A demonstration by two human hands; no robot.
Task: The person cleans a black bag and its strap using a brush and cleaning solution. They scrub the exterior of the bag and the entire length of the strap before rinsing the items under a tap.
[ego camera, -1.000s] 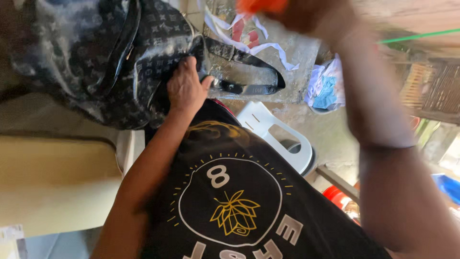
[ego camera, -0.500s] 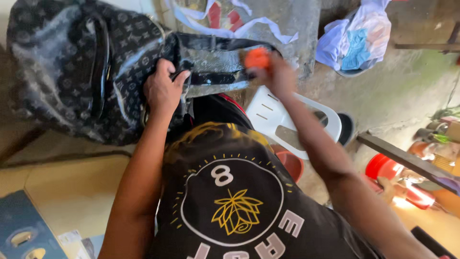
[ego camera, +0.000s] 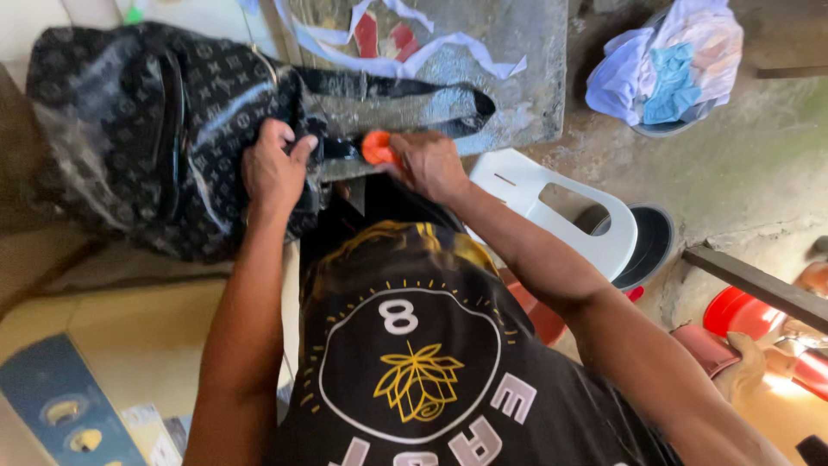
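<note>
Your right hand (ego camera: 431, 164) is clenched around a small orange object (ego camera: 377, 147), of which only the rounded end shows past your fingers; what kind of thing it is cannot be told. Your left hand (ego camera: 274, 168) grips the dark patterned bag (ego camera: 147, 121) at its near end, fingers curled into the material beside the strap fitting.

Around you: the bag's black strap (ego camera: 414, 91) loops away over a grey slab (ego camera: 483, 52) strewn with white and red scraps. A white plastic chair (ego camera: 561, 207) sits just right of your right forearm, with a dark round bucket (ego camera: 651, 246) beyond it. A bundle of pale and blue cloth (ego camera: 668, 65) lies at the upper right, well apart from both hands. Red containers (ego camera: 733, 311) sit low on the right under a dark bar (ego camera: 759, 289). A blue board (ego camera: 52, 406) lies at the lower left. Nothing stands between your two hands.

The orange object is pressed against the bag's end where the strap joins, just right of your left hand, and the bag itself stretches off to the left of that hand on a tan surface.
</note>
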